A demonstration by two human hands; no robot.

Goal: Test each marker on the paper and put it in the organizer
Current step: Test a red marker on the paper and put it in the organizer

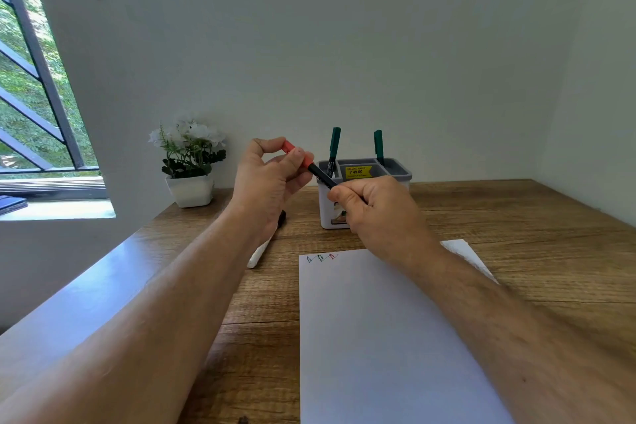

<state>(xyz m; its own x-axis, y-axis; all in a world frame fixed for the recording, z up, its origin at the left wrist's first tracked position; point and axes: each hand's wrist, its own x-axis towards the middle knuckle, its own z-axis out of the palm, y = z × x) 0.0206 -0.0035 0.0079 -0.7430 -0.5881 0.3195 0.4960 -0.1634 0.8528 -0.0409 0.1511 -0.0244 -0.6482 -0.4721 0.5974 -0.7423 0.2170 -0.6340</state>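
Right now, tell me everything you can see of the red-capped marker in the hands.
The red-capped marker has a black barrel and an orange-red cap that looks like plastic. It is held in the air, tilted, in front of the organizer and above the wooden table. The left hand pinches the cap end; the right hand grips the barrel, hiding its lower end. Whether the cap is fully seated cannot be told.

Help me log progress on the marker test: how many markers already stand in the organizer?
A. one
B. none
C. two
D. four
C: two green-capped markers, one at the left and one at the right, stand in the grey organizer, while the red marker is held between the left hand and right hand.
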